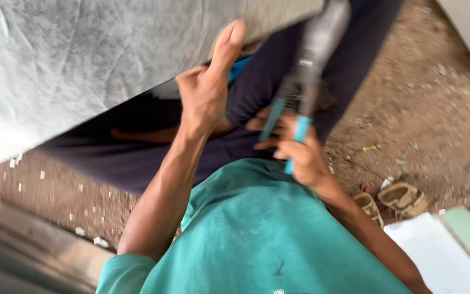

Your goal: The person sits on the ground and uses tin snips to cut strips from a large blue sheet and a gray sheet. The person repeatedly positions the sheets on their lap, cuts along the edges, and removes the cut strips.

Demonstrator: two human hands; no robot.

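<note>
- Your left hand (205, 90) is at about eleven o'clock from the middle of the view, closed on the lower edge of a large grey marbled tile (82, 60); the thumb lies flat up its face and the other fingers are hidden behind the edge.
- The tile fills the ten-to-twelve o'clock part of the view, tilted, its low edge over your lap.
- Your right hand (300, 155) sits just right of centre, at about three o'clock from the left hand, wrapped around the grip of a handheld power tool (308, 65) with a grey body and blue trim.
- The tool points toward twelve o'clock, its front end blurred near the tile's edge; you cannot tell from this view whether it touches the tile.
- Your dark trousers (257, 87) lie beneath both hands, and your teal shirt (257, 234) fills the six o'clock part.
- A pair of tan sandals (398, 198) rests on the dirt ground (425, 98) at four o'clock.
- Small pale tile chips (44, 179) are scattered on the ground at eight o'clock.
</note>
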